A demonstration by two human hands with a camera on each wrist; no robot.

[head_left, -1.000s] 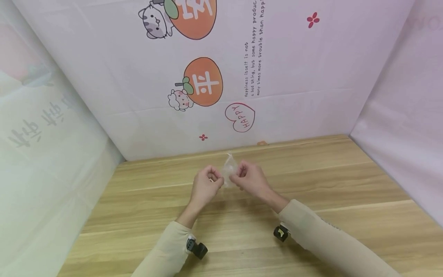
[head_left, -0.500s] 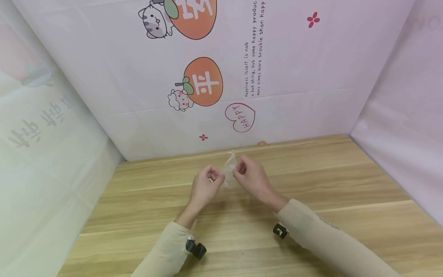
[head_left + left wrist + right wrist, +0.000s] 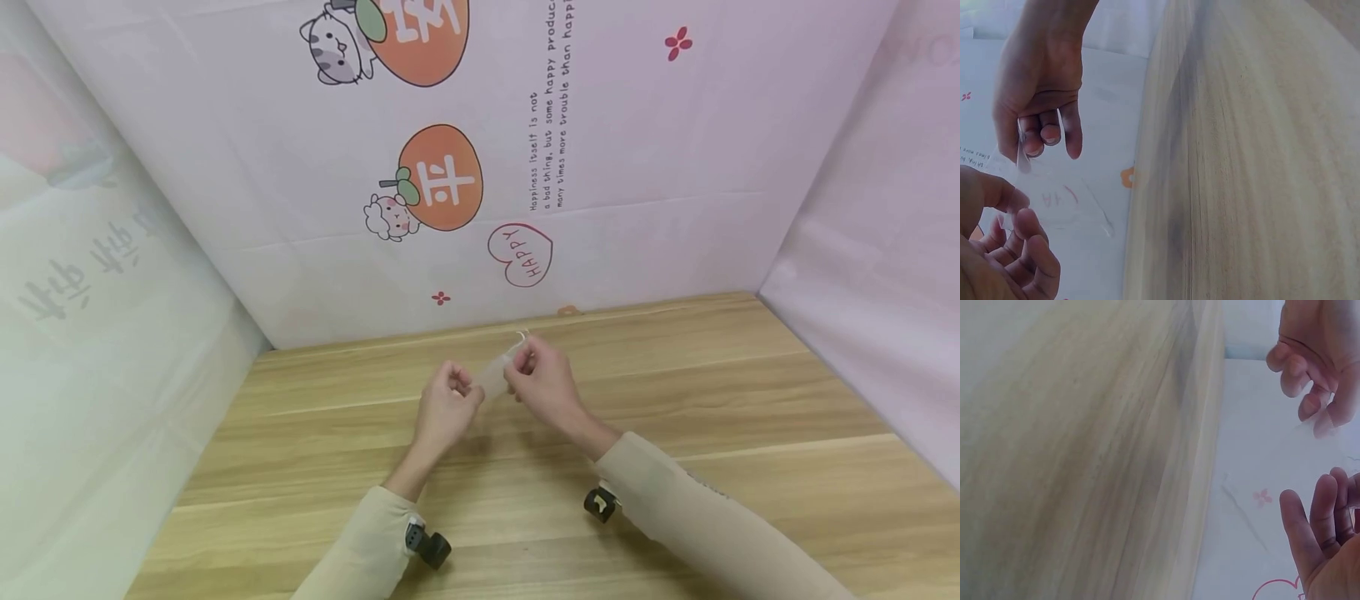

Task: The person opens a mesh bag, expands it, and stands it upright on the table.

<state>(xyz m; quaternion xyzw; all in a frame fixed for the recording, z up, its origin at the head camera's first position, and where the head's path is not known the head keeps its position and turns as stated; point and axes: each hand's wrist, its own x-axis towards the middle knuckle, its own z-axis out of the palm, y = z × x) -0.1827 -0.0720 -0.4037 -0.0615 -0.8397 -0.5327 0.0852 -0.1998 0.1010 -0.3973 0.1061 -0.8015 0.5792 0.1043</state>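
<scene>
A small clear plastic bag [image 3: 492,378] is stretched between the two hands, above the wooden table. My left hand [image 3: 446,407] pinches its near left side between thumb and forefinger. At the far right end, my right hand [image 3: 549,385] pinches the bag, with a thin white edge sticking out past the fingertips. Through the see-through film [image 3: 1054,197] in the left wrist view, red print on the cloth behind shows. In the right wrist view the film is hard to make out; I cannot tell whether anything is inside it.
The wooden table [image 3: 315,467] spreads under both forearms. A white printed cloth [image 3: 622,150] rises at its back edge, with more cloth [image 3: 112,350] at the left and right. Small black cameras [image 3: 428,546] are strapped to both wrists.
The bag has turned from hanging upright to slanting up to the right, drawn narrower between the hands. My right hand has shifted its hold toward the bag's far end; the left has barely moved.
</scene>
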